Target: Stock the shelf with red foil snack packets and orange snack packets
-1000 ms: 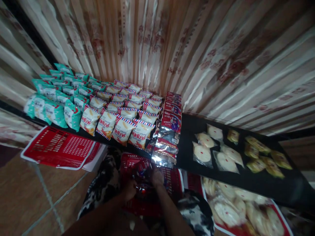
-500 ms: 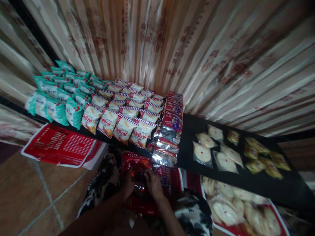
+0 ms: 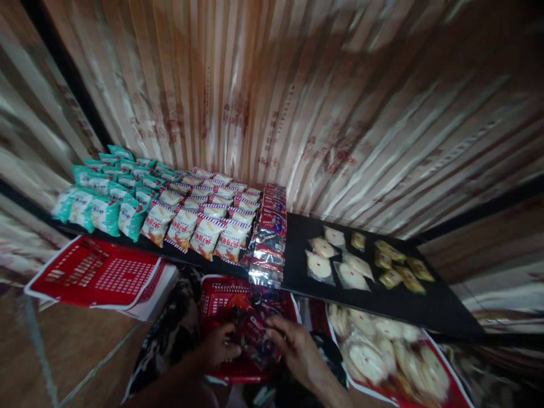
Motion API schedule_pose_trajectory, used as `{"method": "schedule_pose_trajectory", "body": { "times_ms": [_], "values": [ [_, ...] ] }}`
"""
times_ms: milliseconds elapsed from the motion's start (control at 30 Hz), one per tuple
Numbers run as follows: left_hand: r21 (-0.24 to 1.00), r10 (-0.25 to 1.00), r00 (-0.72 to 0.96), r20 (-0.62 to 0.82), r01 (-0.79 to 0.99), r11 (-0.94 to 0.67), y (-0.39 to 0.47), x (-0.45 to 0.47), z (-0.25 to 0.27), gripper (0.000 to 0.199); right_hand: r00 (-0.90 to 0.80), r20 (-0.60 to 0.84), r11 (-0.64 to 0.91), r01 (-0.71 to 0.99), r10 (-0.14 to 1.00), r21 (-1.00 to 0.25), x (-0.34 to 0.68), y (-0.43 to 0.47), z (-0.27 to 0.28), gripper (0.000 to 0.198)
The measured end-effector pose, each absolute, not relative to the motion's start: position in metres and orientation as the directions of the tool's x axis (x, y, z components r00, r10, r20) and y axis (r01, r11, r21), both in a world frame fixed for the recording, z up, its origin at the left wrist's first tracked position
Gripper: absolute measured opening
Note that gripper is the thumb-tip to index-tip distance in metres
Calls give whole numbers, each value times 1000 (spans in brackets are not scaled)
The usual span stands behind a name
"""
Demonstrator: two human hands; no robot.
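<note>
At the red basket [image 3: 212, 303], the right hand [image 3: 297, 348] pinched a glossy packet [image 3: 256, 335] (probably light, soft, slippery, best taken by an edge); the left hand's [image 3: 221, 343] grip I couldn't tell.

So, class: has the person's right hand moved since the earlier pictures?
Yes: the right hand has moved rightward and lower in view, judged against the row of red foil packets.
</note>
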State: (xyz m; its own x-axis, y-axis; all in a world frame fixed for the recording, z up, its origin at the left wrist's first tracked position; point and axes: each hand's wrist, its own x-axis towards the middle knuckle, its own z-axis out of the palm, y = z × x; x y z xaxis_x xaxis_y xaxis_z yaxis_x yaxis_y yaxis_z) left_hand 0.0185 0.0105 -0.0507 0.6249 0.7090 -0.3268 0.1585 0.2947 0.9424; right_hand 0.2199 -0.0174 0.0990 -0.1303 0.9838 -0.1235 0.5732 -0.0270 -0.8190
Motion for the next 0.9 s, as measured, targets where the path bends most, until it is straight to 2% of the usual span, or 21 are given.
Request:
{"method": "schedule_pose_trajectory", "body": {
  "times_ms": [100, 200, 367, 533, 600, 733, 900],
  "values": [
    [891, 599, 734, -320, 17, 454, 4, 20, -36, 49, -41, -118, -85, 476, 992, -875, 223, -20, 112, 25],
    [821, 532, 741, -411, 46, 570, -3, 26, -22, 52, 117, -118, -152, 356, 986, -922, 231, -23, 112, 31],
    [836, 601, 688, -407, 15, 549, -7, 38, -1, 51, 402, -185, -249, 113, 897, -962, 248, -29, 106, 46],
    [879, 675, 654, -342, -33, 476, -3, 49, 30, 45, 669, -225, -155, -163, 708, -974, 257, -41, 100, 86],
    [887, 701, 642, -311, -70, 457, -2, 57, 42, 44, 686, -266, -136, -239, 677, -961, 258, -48, 94, 89],
    [910, 760, 607, -234, -139, 391, 0, 78, 56, 40, 572, -329, -206, -269, 751, -941, 249, -59, 82, 67],
    [949, 843, 499, -200, -114, 293, 6, 101, 56, 28, 514, -286, -158, -278, 809, -948, 233, -56, 77, 53]
  ]
}}
